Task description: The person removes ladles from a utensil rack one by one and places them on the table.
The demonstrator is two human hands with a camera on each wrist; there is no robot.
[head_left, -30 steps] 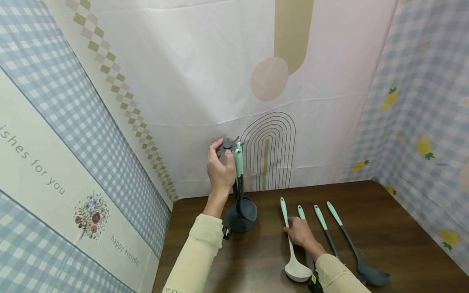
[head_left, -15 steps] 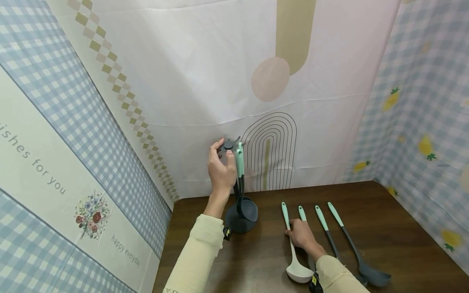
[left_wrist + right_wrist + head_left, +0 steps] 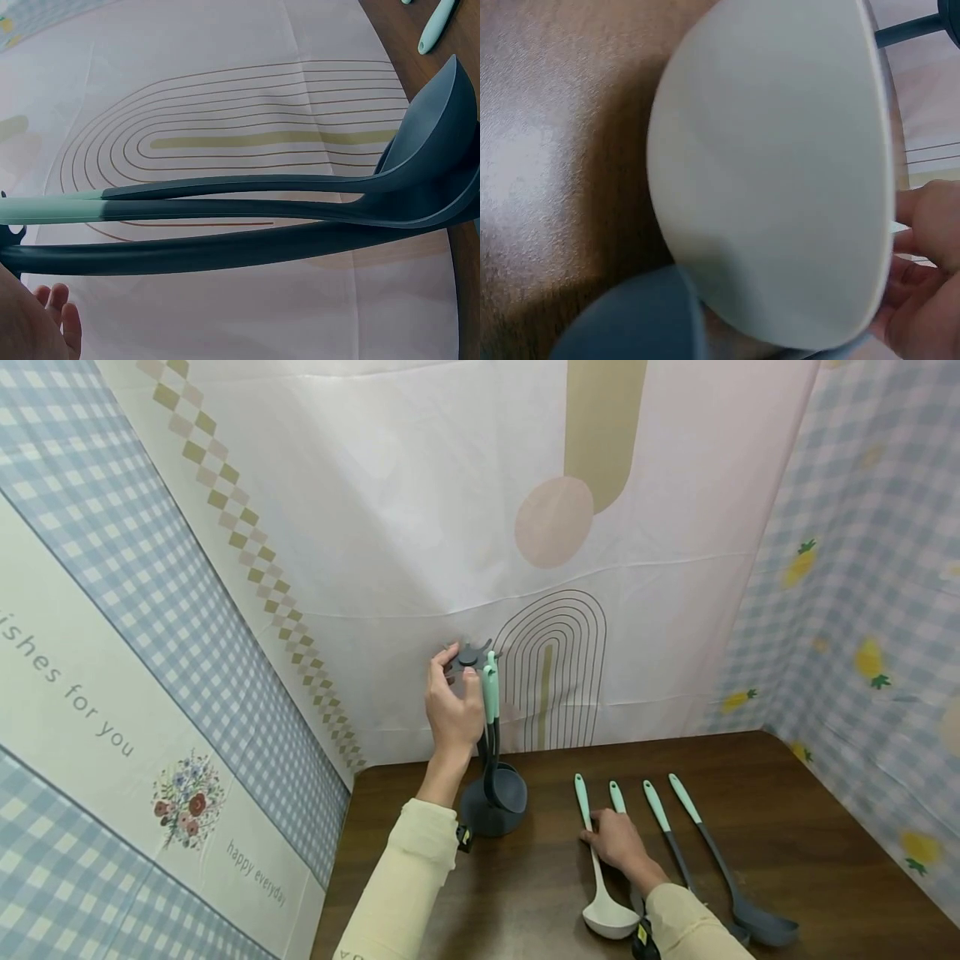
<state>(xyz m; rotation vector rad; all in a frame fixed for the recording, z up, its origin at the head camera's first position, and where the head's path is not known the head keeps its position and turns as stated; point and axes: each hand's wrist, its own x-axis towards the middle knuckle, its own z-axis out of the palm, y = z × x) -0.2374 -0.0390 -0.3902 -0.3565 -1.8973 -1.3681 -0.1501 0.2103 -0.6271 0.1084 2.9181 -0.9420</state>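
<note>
My left hand (image 3: 453, 710) grips the hooked top of a dark utensil stand (image 3: 480, 821), thumb in front and fingers behind. Two dark utensils (image 3: 315, 214) with mint handle ends hang on the stand's right side; at least one has a deep ladle-like bowl. On the table my right hand (image 3: 617, 841) pinches the shaft of a white ladle (image 3: 609, 917) with a mint handle tip. That ladle's pale bowl fills much of the right wrist view. Beneath the right hand lies another mint-handled utensil (image 3: 617, 793), its lower part mostly hidden by the hand and sleeve.
Farther right on the brown wooden table (image 3: 525, 893) lie a mint-handled dark utensil (image 3: 660, 810), its head partly behind the sleeve, and a dark turner-like utensil (image 3: 761, 922). A white printed cloth (image 3: 420, 527) hangs behind the table, with checked cloths on both sides.
Over the first half second the right hand and white ladle shifted slightly toward the near edge. Since then they have barely moved. The left hand stays on the stand.
</note>
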